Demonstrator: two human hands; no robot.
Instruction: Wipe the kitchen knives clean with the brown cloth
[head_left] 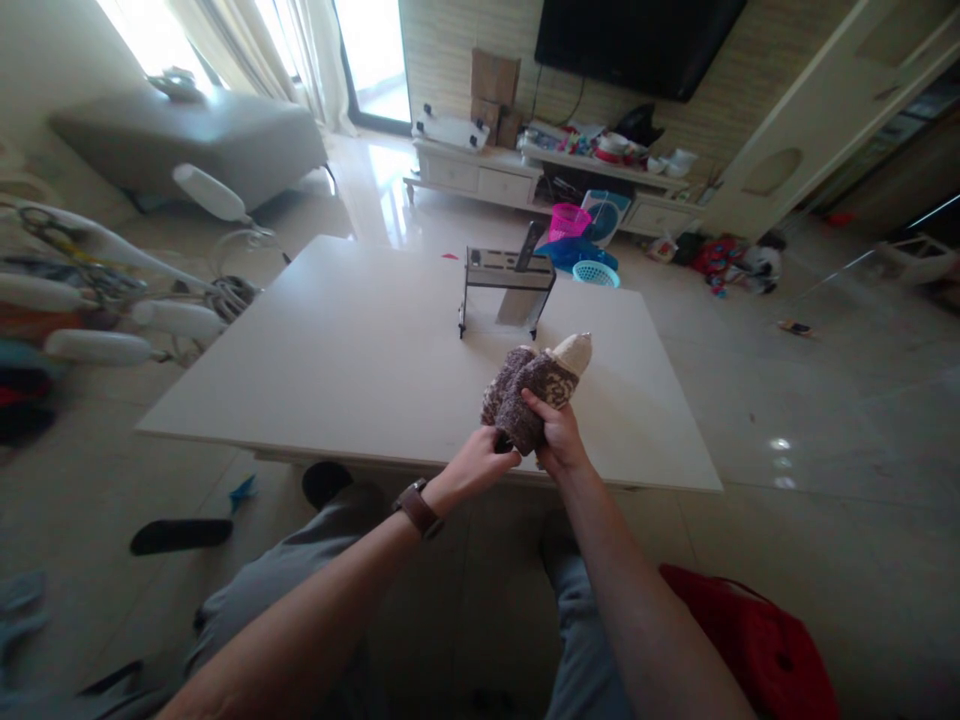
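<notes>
A fuzzy brown-and-cream patterned knit item (536, 392), with a pale tip at its upper right, is held over the near edge of the white table (360, 350). My right hand (559, 432) grips it from the right, thumb across its front. At its lower left end, my left hand (484, 462) has its fingers closed on the lower edge, with the fingertips partly hidden. A watch with a brown strap (420, 508) is on my left wrist. Behind the knit item stands a small metal-framed holder (506, 280) with a dark upright piece.
A small red piece (450, 257) lies on the table's far part. Beyond are a pink basket (568, 220), a light blue basket (595, 273) and a white cabinet (480, 180). White padded objects (176, 318) stand at left; a red bag (757, 640) sits at lower right.
</notes>
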